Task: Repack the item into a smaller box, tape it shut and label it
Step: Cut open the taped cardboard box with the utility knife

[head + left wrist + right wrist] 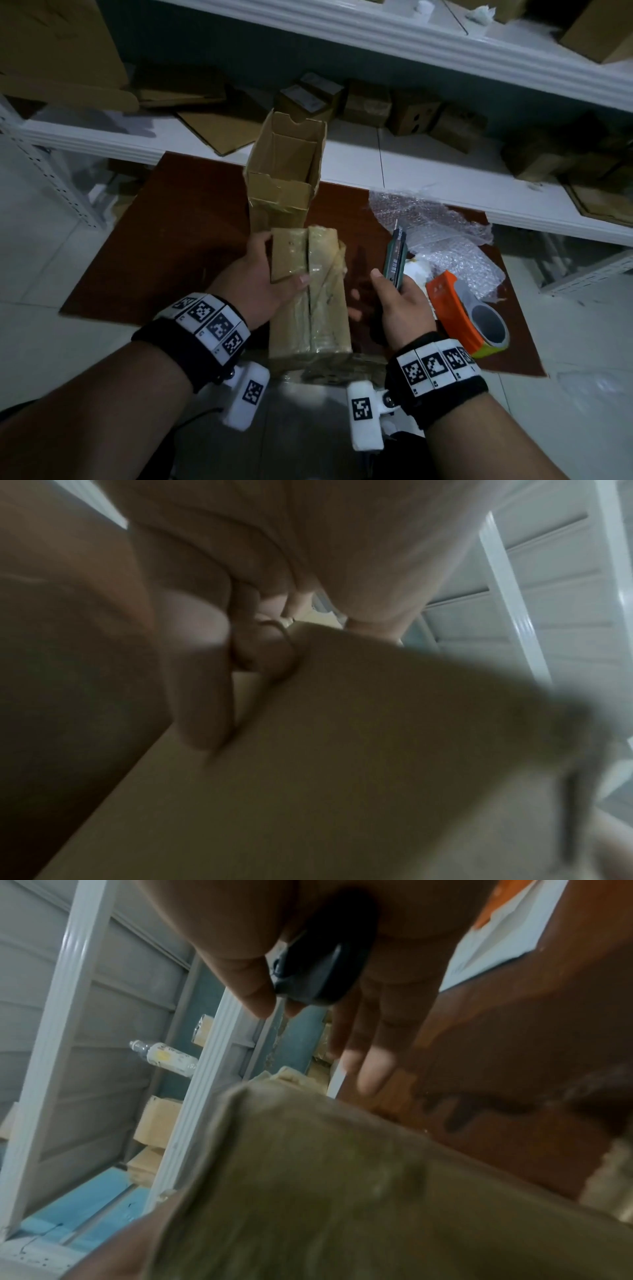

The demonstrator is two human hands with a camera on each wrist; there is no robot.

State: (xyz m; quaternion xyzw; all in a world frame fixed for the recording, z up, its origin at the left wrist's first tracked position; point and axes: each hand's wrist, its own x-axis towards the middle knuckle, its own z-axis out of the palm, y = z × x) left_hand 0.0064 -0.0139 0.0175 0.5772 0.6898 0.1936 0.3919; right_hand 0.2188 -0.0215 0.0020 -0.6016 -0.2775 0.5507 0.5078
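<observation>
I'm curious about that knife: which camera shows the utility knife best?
The head view: the utility knife shows whole in the right hand, blade tip out. The right wrist view shows only its dark butt end, blurred. The left wrist view misses it.

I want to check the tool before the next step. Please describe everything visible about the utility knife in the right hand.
The utility knife is slim, with a dark green-grey body that looks like plastic and some small lettering I cannot read. A short blade tip shows at its far end, so it appears extended. It points up and away from the person, tilted slightly. The right hand grips its lower part, thumb along the side. It is held above the brown board, right of the taped box, not touching it.
</observation>
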